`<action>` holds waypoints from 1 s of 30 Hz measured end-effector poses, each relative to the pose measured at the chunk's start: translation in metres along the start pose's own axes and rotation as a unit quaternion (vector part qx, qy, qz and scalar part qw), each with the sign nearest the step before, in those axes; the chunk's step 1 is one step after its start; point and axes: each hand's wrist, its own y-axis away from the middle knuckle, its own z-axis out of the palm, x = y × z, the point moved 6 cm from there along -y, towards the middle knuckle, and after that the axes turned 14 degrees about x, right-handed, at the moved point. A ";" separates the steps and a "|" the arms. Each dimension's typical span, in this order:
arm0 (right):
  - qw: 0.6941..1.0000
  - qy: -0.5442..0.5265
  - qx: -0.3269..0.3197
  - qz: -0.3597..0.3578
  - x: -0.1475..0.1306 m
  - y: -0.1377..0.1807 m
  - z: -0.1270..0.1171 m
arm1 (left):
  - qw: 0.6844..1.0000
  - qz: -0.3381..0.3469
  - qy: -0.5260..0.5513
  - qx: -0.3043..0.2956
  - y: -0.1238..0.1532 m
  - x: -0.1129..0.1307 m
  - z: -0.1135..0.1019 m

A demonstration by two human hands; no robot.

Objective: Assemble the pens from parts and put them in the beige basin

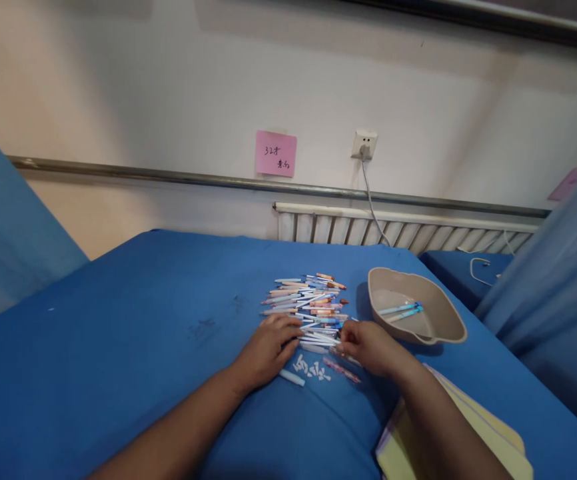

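Many pen parts, such as barrels and thin white refills (313,339), lie in a loose pile on the blue bed sheet. My left hand (270,345) rests at the pile's left side, fingers stretched over the ends of several pens. At the right ends of the pile is my right hand (368,345), its fingers curled in a pinch; what is between them is hidden. Small white pieces (311,368) are scattered in front of the pile. A pale blue barrel (292,378) lies by my left thumb, and a pink patterned pen (341,369) lies below my right hand.
A beige plastic basin (451,320) at the right holds blue-ended pens (404,311). A folded yellow cloth-like item (478,427) lies under my right forearm. Behind the bed are a radiator (338,230), a plugged-in socket (364,145) and a pink note (275,153). Blue curtains (563,293) hang at both sides.
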 end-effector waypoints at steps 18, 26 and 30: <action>0.884 -0.392 0.189 0.172 0.014 -0.020 0.013 | 1.000 -0.021 -0.002 -0.010 0.002 -0.006 0.004; 0.846 -0.450 0.206 0.199 0.009 -0.018 0.008 | 0.997 -0.019 -0.064 -0.025 0.001 -0.001 0.009; 0.838 -0.463 0.205 0.203 0.008 -0.019 0.011 | 0.997 -0.026 -0.073 -0.031 -0.001 -0.001 0.011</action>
